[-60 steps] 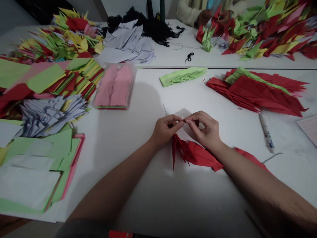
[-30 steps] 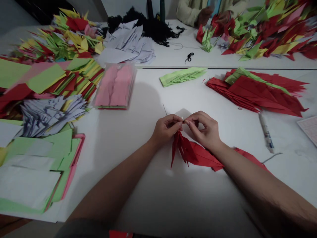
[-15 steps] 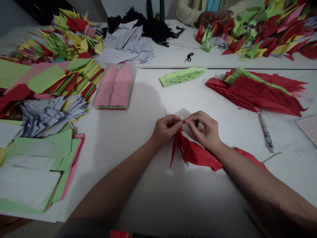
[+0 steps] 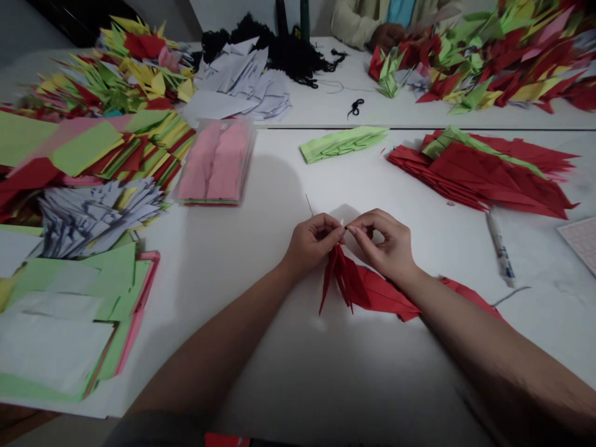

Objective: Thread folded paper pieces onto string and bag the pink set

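The left hand (image 4: 311,243) and the right hand (image 4: 385,243) are held close together, both in a narrow pinch, with their fingertips (image 4: 347,228) meeting on something too small to be made out. A thin steel needle (image 4: 309,205) rises at 11 o'clock from the left hand's grip. Folded red paper cranes (image 4: 347,284), matte and sharply creased, hang at 6 o'clock from the pinch, and more red paper (image 4: 470,293) lies at 4 o'clock beneath the right forearm (image 4: 465,332). A fingertip could be pricked if the needle is pushed too hard. The thin paper could be torn by a sharp tug, or crushed under the forearm. A pen (image 4: 500,249) is placed at 3 o'clock on the white table (image 4: 298,385), a pile of red paper cranes (image 4: 479,177) at 2 o'clock, and green folded paper (image 4: 343,143) at 12 o'clock.
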A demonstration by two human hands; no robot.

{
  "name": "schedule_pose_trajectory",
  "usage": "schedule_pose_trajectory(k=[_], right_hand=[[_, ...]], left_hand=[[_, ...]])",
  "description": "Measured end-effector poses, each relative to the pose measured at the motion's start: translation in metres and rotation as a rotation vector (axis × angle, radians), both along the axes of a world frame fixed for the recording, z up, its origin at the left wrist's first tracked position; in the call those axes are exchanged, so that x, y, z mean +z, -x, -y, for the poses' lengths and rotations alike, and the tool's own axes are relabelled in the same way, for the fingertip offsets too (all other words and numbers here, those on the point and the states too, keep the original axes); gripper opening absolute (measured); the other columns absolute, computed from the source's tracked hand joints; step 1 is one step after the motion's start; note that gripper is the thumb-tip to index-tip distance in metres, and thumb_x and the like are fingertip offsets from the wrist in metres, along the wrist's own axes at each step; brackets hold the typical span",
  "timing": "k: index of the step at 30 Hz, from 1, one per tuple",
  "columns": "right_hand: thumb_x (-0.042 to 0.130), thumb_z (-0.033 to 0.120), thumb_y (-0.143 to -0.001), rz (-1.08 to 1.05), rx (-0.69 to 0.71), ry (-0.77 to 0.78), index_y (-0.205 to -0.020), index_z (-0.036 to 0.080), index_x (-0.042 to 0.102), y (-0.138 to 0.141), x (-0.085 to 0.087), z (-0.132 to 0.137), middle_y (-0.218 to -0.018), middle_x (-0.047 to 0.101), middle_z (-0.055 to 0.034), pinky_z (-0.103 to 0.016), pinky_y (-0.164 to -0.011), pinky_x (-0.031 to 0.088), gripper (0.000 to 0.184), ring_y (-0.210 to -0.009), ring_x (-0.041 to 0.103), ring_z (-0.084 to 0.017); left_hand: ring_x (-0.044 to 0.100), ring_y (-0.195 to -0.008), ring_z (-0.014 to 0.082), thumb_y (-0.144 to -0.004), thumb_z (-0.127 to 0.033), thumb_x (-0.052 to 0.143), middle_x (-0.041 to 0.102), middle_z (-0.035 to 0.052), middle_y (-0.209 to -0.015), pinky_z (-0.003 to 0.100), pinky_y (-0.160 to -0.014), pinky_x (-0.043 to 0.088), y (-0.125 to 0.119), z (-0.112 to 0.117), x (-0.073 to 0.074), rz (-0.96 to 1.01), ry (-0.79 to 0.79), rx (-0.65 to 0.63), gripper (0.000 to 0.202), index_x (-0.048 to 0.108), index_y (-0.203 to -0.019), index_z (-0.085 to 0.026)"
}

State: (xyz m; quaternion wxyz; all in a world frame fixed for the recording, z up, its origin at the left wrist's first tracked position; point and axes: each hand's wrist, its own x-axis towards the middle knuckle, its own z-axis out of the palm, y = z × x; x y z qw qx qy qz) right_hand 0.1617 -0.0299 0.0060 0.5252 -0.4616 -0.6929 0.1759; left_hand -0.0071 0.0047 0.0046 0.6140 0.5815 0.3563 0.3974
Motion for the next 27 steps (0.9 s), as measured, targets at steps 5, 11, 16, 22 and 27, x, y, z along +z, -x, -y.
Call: schedule_pose_trajectory(k=[5,11,16,22,27], right_hand=[[0.064,0.019,-0.087,0.003,-0.008,-0.014,-0.085,0.02,0.068,-0.0004,-0.0014,-0.0007,-0.073,0.061,-0.0016,-0.029,-0.059,0.045,0.004,-0.064,0.054,-0.013],[0.065,0.017,-0.086,0.002,0.004,-0.033,-0.086,0.02,0.067,-0.0006,-0.0009,-0.0001,-0.073,0.061,-0.0013,-0.029,-0.058,0.045,0.004,-0.063,0.054,-0.013],[0.065,0.018,-0.087,0.011,0.003,-0.035,-0.086,0.021,0.067,-0.001,-0.0013,-0.0004,-0.072,0.061,-0.0012,-0.029,-0.057,0.045,0.004,-0.063,0.054,-0.013],[0.065,0.019,-0.087,0.01,-0.011,-0.025,-0.086,0.021,0.068,-0.001,-0.002,-0.0006,-0.073,0.061,-0.0015,-0.03,-0.058,0.046,0.003,-0.064,0.054,-0.013],[0.064,0.02,-0.088,0.004,-0.004,-0.005,-0.087,0.021,0.068,-0.0009,-0.002,-0.0006,-0.075,0.062,-0.0018,-0.029,-0.057,0.046,0.005,-0.064,0.054,-0.013]], left_hand=[[0.057,-0.062,0.0091,-0.081,-0.035,0.069,0.063,-0.0012,-0.068,0.022,-0.062,0.044,0.0011,-0.0013,-0.0019,0.006,0.003,-0.019,0.021,0.061,-0.081,-0.016],[0.036,-0.051,0.0061,-0.08,-0.038,0.07,0.044,-0.0069,-0.056,0.021,-0.05,0.027,0.0021,-0.0022,-0.0023,-0.074,-0.033,0.024,0.022,0.064,-0.086,-0.017],[0.03,-0.05,0.0066,-0.08,-0.04,0.07,0.036,-0.008,-0.054,0.022,-0.05,0.024,0.0029,-0.0024,-0.0028,-0.088,-0.049,0.019,0.024,0.065,-0.086,-0.018],[0.028,-0.05,0.007,-0.079,-0.042,0.07,0.035,-0.0078,-0.052,0.023,-0.05,0.022,0.0027,-0.002,-0.0024,-0.12,-0.049,0.041,0.025,0.068,-0.084,-0.018],[0.026,-0.049,0.0066,-0.078,-0.04,0.072,0.033,-0.0083,-0.05,0.024,-0.05,0.021,0.0018,-0.0012,-0.0007,-0.141,-0.046,0.079,0.023,0.07,-0.079,-0.017]])
